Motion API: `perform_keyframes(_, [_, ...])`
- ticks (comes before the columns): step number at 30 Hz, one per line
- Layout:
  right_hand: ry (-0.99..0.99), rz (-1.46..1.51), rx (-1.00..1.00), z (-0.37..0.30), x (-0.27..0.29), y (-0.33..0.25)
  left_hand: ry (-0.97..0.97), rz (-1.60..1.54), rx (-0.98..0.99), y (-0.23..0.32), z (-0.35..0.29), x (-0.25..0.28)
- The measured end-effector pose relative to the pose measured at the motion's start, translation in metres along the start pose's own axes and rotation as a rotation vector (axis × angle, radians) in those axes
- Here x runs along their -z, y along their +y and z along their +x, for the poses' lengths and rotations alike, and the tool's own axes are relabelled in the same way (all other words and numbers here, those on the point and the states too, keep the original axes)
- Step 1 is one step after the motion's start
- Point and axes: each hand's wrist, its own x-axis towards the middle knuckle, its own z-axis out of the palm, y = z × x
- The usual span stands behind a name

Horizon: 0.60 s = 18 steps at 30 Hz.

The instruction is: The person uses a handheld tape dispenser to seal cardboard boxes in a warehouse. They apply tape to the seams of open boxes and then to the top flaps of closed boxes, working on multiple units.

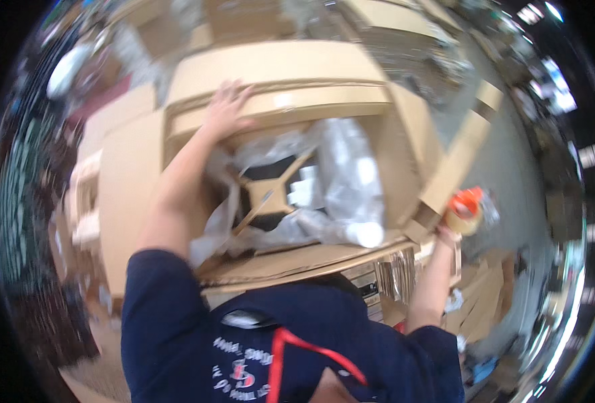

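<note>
Standing open mid-view, one carton (133, 201) could be slipping if the left hand (227, 111), spread on its far side, were pushing unevenly; film (348, 174) is lining it; one cardboard strip (455, 158) is slanting alongside, one cross (279, 188) lying inside; the right hand (447, 234) is seemingly gripping one orange tape dispenser (467, 201).
</note>
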Motion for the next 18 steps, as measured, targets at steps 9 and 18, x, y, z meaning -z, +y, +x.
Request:
perform_keyframes(9, [-0.288, 0.259, -0.358, -0.017, 0.018, 0.073, -0.291, -0.599, 0.199, 0.167, 0.031, 0.062])
perform_keyframes(18, [-0.738, 0.973, -0.753, -0.081, -0.169, 0.045, -0.165, -2.358, -0.616, 0.296, 0.083, 0.213])
